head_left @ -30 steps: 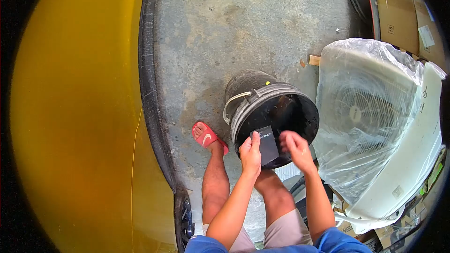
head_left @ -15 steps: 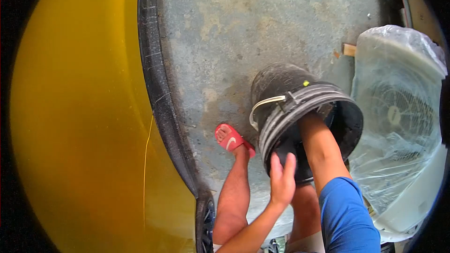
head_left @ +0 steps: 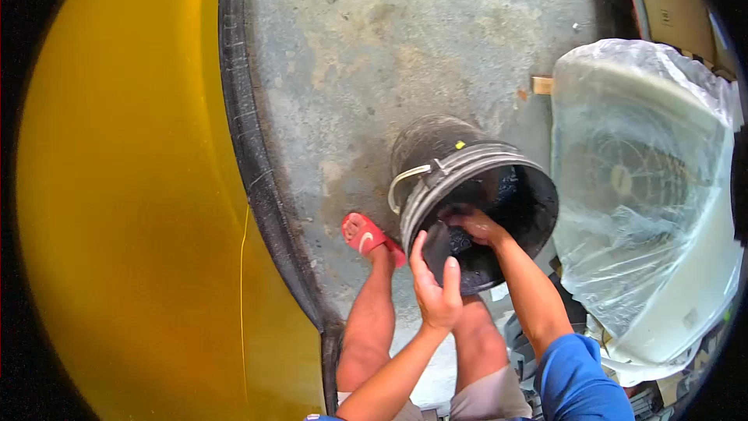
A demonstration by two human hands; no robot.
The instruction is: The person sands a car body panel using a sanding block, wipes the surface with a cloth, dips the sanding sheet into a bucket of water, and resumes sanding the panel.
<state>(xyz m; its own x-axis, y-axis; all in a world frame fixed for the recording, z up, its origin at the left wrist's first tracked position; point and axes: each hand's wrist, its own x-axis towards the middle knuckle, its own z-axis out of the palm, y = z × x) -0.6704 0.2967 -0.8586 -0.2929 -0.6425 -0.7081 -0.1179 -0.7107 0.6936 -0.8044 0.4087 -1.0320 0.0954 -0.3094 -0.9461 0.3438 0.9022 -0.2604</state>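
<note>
A black bucket [head_left: 436,144] with a white handle stands tilted toward me in the view, its mouth facing my hands. At the near left part of the rim, my left hand [head_left: 439,287] holds a dark, thin sheet [head_left: 439,243] between its thumb and fingers. My right hand [head_left: 475,226] reaches just inside the bucket's mouth, beside the sheet's far edge. Its fingers are partly in shadow, and what they hold, if anything, cannot be made out. The bucket's inside is dark and looks wet.
A yellow glossy panel [head_left: 132,187] with a black edge fills the left side. To the right lies a fan under clear plastic [head_left: 623,179], with cardboard boxes [head_left: 670,12] beyond it. A wood piece [head_left: 541,85] and my foot in a red sandal [head_left: 366,236] are on the floor.
My right hand, which was deep in the bucket half a second ago, has come back up near the sheet in my left hand. The view has shifted too.
</note>
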